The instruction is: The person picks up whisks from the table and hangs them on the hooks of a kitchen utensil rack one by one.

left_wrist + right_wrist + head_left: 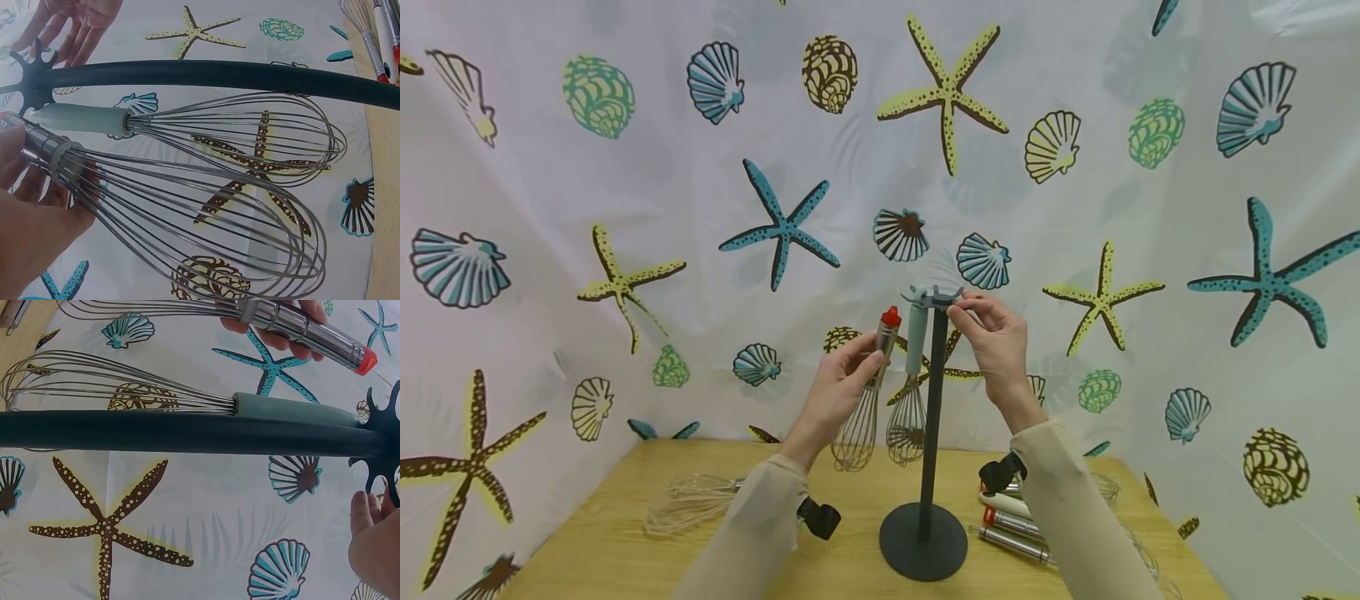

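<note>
A steel whisk (863, 408) with a red-tipped handle hangs upright from my left hand (846, 375), thumb and fingers gripping the metal handle. Just right of it, a whisk with a pale green handle (916, 337) hangs from the hooked top (37, 78) of a dark utensil stand (933, 400). My right hand (1000, 337) pinches the right side of that hooked top between thumb and fingertips. In the right wrist view, the held whisk's red tip (365, 360) is apart from the hooks.
The stand's round base (923, 542) rests on the wooden table (602, 521). More whisks (696, 502) lie at the left, and several with metal, white and red-trimmed handles (1015, 546) lie at the right, partly behind the right sleeve. A shell-and-starfish patterned curtain surrounds the table.
</note>
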### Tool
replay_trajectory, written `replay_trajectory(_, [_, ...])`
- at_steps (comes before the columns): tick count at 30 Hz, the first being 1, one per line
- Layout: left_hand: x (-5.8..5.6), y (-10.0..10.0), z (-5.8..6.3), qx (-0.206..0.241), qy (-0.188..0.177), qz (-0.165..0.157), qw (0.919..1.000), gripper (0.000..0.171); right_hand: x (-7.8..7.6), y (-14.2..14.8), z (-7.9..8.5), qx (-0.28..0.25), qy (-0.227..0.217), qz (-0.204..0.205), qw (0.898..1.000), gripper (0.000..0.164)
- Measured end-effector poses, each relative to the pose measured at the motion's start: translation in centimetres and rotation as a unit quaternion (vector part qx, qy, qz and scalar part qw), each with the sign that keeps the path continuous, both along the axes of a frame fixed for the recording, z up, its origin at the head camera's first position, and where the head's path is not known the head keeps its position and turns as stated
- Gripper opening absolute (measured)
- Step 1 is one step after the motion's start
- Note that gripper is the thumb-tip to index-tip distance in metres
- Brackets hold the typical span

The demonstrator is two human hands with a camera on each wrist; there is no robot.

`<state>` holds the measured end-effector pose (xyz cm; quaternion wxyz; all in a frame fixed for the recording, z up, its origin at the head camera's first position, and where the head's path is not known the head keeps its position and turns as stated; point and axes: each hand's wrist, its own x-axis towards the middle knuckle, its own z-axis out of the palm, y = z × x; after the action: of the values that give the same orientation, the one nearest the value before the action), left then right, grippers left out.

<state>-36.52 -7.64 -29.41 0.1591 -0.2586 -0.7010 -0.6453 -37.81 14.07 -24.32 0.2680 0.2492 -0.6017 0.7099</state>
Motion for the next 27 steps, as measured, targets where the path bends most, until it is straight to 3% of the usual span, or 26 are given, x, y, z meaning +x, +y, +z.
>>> replay_trajectory(10, [-0.4,0.4,0.5,0.014,0.031,0.023,0.9992,0.039,-0.1,0.0,-0.1,0.002,0.006,-0.003,1.0,0.015])
replay_trajectory(17, [-0.7,0.8,0.6,0.026,0.05,0.022,0.9982,0.038,0.0,0.0,-0.1,0.001,0.015,-0.002,1.0,0.015])
replay_trajectory(27, [-0.9,1.5,0.8,0.042,0.049,0.032,0.9974,0.038,0.0,0.0,-0.2,0.007,0.014,-0.008,1.0,0.015])
